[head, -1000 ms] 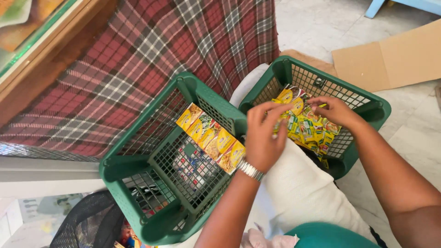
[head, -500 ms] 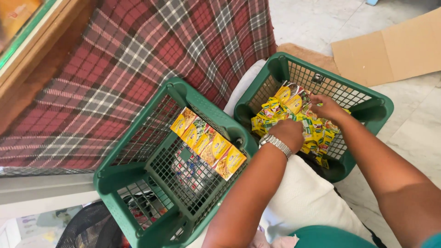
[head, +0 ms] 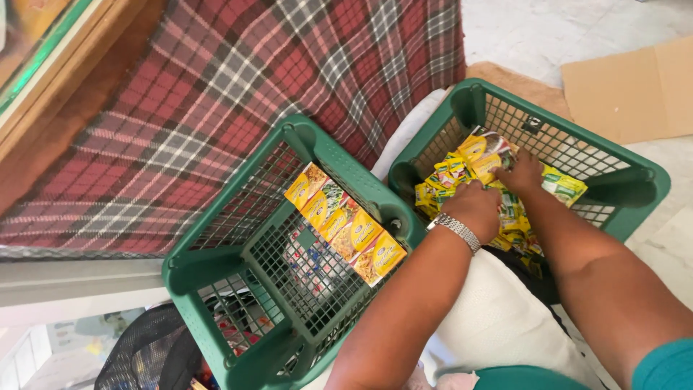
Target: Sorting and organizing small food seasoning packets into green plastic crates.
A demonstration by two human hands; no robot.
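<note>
Both my hands are down in the right green mesh basket, which holds a heap of small yellow and green sachets. My left hand, with a metal watch on its wrist, is closed over sachets near the basket's left side. My right hand presses on the pile a little farther back, fingers curled into the packets. The left green basket carries a row of yellow boxes lined up along its right wall.
A red plaid cloth hangs over a wooden edge behind the baskets. Flat cardboard lies on the pale tiled floor at the right. A white cushion sits under my arms. A dark mesh bag is at the lower left.
My left hand moved from above the space between the baskets down into the right basket. The right hand stayed among the sachets. The view shifted slightly.
</note>
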